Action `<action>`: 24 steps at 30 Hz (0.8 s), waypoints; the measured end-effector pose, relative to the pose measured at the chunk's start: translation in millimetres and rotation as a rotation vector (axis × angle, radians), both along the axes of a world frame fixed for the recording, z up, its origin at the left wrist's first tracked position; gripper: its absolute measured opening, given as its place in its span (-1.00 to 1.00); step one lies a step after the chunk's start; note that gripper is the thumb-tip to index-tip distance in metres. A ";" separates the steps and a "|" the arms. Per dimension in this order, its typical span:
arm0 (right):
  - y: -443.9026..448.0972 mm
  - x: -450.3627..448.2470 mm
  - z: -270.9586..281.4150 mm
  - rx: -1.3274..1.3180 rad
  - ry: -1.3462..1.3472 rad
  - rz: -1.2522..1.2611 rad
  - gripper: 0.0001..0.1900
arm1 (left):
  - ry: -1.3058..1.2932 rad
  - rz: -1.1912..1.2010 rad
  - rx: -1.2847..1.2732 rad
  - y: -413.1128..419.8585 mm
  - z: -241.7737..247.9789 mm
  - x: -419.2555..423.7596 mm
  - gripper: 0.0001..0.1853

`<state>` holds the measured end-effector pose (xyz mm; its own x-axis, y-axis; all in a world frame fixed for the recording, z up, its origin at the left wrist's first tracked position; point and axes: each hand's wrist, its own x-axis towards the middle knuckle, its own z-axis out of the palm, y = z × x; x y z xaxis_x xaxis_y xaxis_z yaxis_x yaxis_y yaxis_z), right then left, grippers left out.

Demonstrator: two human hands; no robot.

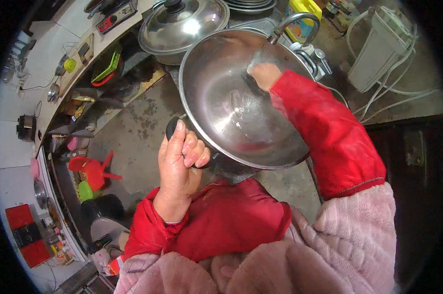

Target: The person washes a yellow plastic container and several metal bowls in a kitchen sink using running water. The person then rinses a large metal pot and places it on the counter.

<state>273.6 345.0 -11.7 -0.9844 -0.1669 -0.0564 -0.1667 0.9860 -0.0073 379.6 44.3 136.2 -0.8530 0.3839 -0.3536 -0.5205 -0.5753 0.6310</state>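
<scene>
Tilted towards me is a large metal wok (225, 88), its inside wet and shiny. My left hand (183, 150) is closed around its black handle (172, 129) beside the near left rim. Inside the wok, my right hand (266, 75) is curled close to the far right wall. Water from the curved metal faucet (296, 17) splashes over its fingers. Whether those fingers hold something is hidden by the splash and by the hand itself.
A lidded metal pot (186, 27) stands behind the wok's left side. Beyond the faucet is a yellow plastic jug (303, 22); a white filter housing (381, 51) with hoses stands at right. A red plastic stool (93, 172) is on the floor at left.
</scene>
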 end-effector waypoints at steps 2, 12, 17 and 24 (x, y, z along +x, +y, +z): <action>3.4 41.8 9.7 -0.088 -0.169 0.119 -0.86 | -0.002 0.004 0.026 5.4 0.8 -2.4 -0.64; -70.6 12.7 23.0 -0.270 0.045 0.315 -0.76 | -0.033 0.032 -0.091 13.1 5.5 -0.3 -0.61; -14.6 6.4 11.3 -0.054 -0.111 -0.015 -0.78 | -0.013 0.013 -0.039 8.3 1.7 -1.0 -0.61; -64.0 8.3 15.6 -0.188 -0.046 0.248 -0.79 | 0.006 -0.030 -0.004 13.0 4.6 -4.9 -0.64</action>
<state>281.9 280.9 3.9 -0.9094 -0.4133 -0.0456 -0.3973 0.8960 -0.1984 374.7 57.3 140.8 -0.8433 0.4080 -0.3498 -0.5335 -0.5569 0.6366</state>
